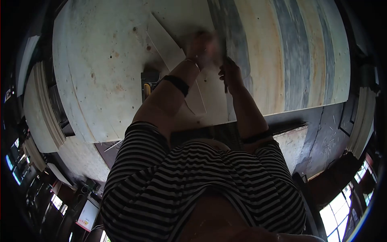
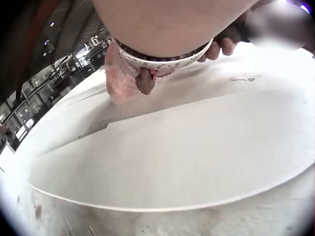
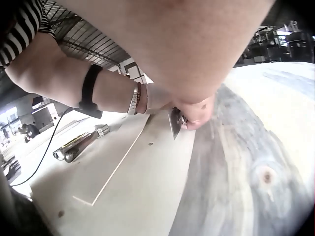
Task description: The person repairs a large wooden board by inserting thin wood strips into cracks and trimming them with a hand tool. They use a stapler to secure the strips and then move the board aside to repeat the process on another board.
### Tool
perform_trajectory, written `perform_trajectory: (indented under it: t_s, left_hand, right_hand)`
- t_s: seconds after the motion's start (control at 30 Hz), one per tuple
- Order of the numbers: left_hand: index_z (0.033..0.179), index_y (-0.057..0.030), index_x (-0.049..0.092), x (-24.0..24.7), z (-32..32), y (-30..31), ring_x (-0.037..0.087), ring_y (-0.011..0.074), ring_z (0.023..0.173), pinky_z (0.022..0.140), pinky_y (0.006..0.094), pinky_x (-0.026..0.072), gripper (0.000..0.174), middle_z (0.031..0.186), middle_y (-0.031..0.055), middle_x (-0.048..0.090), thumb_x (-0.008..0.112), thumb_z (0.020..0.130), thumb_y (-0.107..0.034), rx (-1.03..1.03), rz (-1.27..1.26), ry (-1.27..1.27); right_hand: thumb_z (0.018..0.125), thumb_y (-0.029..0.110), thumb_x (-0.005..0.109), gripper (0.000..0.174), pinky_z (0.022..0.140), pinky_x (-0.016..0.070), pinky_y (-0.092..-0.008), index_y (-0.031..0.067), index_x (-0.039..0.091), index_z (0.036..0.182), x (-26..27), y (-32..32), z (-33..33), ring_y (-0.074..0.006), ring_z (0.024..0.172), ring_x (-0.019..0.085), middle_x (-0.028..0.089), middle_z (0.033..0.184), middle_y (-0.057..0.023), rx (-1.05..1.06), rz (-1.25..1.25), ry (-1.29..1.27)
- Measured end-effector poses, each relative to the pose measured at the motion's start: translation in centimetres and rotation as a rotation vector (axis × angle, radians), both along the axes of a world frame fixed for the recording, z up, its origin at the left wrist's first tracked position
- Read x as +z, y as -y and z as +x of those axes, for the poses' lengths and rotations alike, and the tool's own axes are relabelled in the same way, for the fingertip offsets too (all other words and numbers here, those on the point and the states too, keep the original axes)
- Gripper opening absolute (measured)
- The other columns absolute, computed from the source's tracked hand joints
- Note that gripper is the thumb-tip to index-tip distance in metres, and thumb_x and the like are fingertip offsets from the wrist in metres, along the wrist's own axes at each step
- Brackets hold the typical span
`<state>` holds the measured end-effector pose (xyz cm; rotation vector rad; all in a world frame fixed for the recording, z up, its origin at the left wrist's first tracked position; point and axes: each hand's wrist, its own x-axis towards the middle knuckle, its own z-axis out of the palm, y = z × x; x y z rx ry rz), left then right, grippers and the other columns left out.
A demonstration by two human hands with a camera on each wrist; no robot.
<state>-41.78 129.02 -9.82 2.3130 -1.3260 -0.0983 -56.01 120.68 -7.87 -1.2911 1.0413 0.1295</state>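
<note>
A loose thin pale sheet (image 1: pixel 162 36) lies on the large wooden panel (image 1: pixel 109 52), its straight edge showing in the left wrist view (image 2: pixel 162 162). Over the panel, just past the sheet, is my left hand (image 1: pixel 204 47), blurred, its finger posture unclear; a bracelet circles that wrist. My right hand (image 1: pixel 231 75) grips a narrow tool (image 1: pixel 226 88) beside the border between pale and grey-streaked wood. In the right wrist view a thin metal blade (image 3: pixel 174 123) points down from the right hand (image 3: pixel 198 114), close to the panel surface. The forearm partly hides the left hand there.
A black and yellow object (image 1: pixel 147 88) lies on the panel by the left forearm. Metal-and-dark tools (image 3: pixel 78 146) and a black cable (image 3: pixel 45 153) show in the right wrist view. Stacked sheets (image 1: pixel 45 107) stand at left, more (image 1: pixel 363 121) at right.
</note>
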Motion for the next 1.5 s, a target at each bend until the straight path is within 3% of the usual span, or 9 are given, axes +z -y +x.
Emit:
perform_trajectory:
  t_s: [0.17,0.23,0.47,1.03,1.13,1.23,1.33,1.37,1.5]
  left_hand:
    - [0.110,-0.0012,0.059,-0.3,0.4,-0.5,0.061,0.0363,0.091,0.082,0.0410,0.0508,0.030,0.102,0.0161,0.063,0.055,0.086,-0.019,0.105,-0.333,-0.171]
    - [0.112,-0.0014,0.058,-0.2,1.0,0.0,0.061,0.0364,0.092,0.082,0.0411,0.0506,0.032,0.105,0.0165,0.063,0.056,0.086,-0.020,0.108,-0.303,-0.176]
    - [0.120,-0.0052,0.055,-0.6,1.5,0.6,0.058,0.0371,0.102,0.088,0.0406,0.0479,0.037,0.116,0.0183,0.059,0.054,0.087,-0.022,0.112,-0.175,-0.131]
    - [0.121,-0.0011,0.054,1.0,-6.2,-1.3,0.051,0.0346,0.112,0.096,0.0410,0.0422,0.041,0.120,0.0159,0.055,0.056,0.084,-0.018,0.064,-0.016,-0.083]
    - [0.124,-0.0012,0.052,1.7,-8.8,-2.7,0.046,0.0330,0.119,0.099,0.0412,0.0393,0.044,0.124,0.0142,0.053,0.057,0.085,-0.020,0.034,0.044,-0.074]
    - [0.122,-0.0016,0.054,1.6,-9.0,-3.5,0.050,0.0348,0.114,0.097,0.0418,0.0414,0.043,0.124,0.0152,0.054,0.058,0.085,-0.022,0.002,-0.001,-0.140]
    - [0.118,-0.0018,0.057,1.8,-7.6,-4.5,0.055,0.0360,0.107,0.095,0.0420,0.0434,0.041,0.117,0.0174,0.058,0.060,0.084,-0.024,0.081,-0.265,-1.058]
    - [0.116,-0.0020,0.059,1.9,-7.3,-4.9,0.057,0.0359,0.104,0.093,0.0423,0.0447,0.040,0.113,0.0183,0.061,0.060,0.083,-0.025,0.085,-0.147,-0.721]
    - [0.111,-0.0032,0.061,2.6,-4.9,-5.2,0.057,0.0323,0.105,0.087,0.0415,0.0478,0.038,0.108,0.0173,0.062,0.058,0.083,-0.029,0.225,0.125,-0.381]
  right_hand:
    - [0.093,0.028,0.048,0.030,0.059,0.0487,-0.0374,0.0020,0.055,0.106,-3.8,-0.8,3.8,-0.0263,0.071,0.063,0.062,0.084,-0.0161,0.174,-0.302,0.168]
    - [0.093,0.026,0.047,0.027,0.068,0.0473,-0.0441,0.0010,0.053,0.101,-4.5,-1.0,4.9,-0.0393,0.082,0.060,0.061,0.091,-0.0231,0.132,-0.426,0.227]
    - [0.094,0.024,0.044,0.024,0.074,0.0450,-0.0501,0.0015,0.052,0.096,-5.3,-1.6,5.5,-0.0469,0.091,0.055,0.060,0.092,-0.0274,0.135,-0.773,0.253]
    - [0.098,0.026,0.034,0.035,0.083,0.0468,-0.0438,0.0052,0.043,0.125,-2.9,-3.6,-3.1,-0.0398,0.108,0.055,0.057,0.114,-0.0257,0.236,-0.452,0.109]
    - [0.098,0.029,0.036,0.038,0.082,0.0470,-0.0453,0.0061,0.043,0.127,-6.0,-5.1,-6.7,-0.0401,0.106,0.056,0.060,0.110,-0.0240,0.260,-0.699,0.201]
    - [0.096,0.031,0.046,0.039,0.079,0.0490,-0.0427,0.0029,0.049,0.122,-2.6,-4.3,-7.6,-0.0382,0.102,0.059,0.065,0.103,-0.0184,0.253,-0.473,-0.068]
    - [0.092,0.028,0.054,0.033,0.070,0.0504,-0.0389,0.0015,0.054,0.111,-4.2,-2.8,-9.1,-0.0336,0.087,0.064,0.067,0.091,-0.0141,0.237,-0.479,-0.032]
    - [0.090,0.027,0.056,0.031,0.067,0.0509,-0.0376,0.0010,0.055,0.107,-4.3,-2.3,-9.0,-0.0321,0.082,0.066,0.068,0.087,-0.0127,0.234,-0.478,-0.019]
    - [0.079,0.010,0.063,0.016,0.049,0.0442,-0.0271,0.0059,0.050,0.086,-2.3,2.4,-1.5,-0.0127,0.055,0.053,0.056,0.070,-0.0052,-0.440,0.006,0.250]
